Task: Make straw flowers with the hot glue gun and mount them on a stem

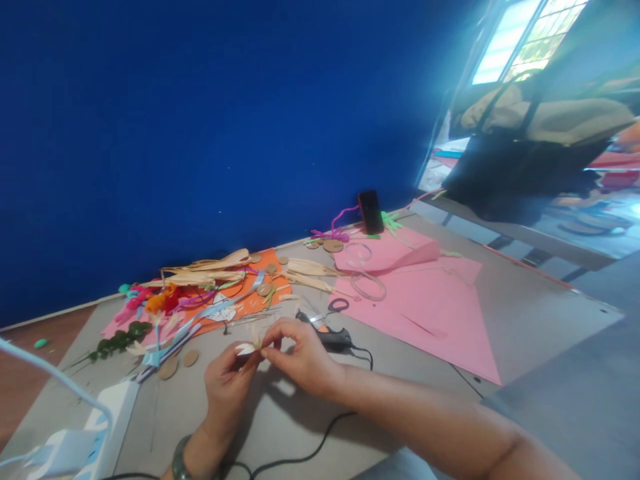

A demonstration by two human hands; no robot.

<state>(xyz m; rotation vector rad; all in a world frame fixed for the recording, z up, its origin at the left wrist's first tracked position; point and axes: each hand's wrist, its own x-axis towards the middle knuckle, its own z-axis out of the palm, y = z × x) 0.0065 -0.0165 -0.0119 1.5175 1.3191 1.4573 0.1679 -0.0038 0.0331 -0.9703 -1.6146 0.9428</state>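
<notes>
Both my hands meet over the grey work surface in the head view. My left hand and my right hand pinch a small pale flower made of dried leaf strips between their fingertips. Its petals stick out to the left of my fingers. A black glue gun lies just behind my right hand, with its black cord running back under my right forearm. Scissors with a dark handle rest beyond the glue gun.
Pink paper sheets, an orange sheet, dried leaf strips, ribbons, cardboard discs and green leaves litter the surface. A black phone leans on the blue wall. A white power strip sits at the near left.
</notes>
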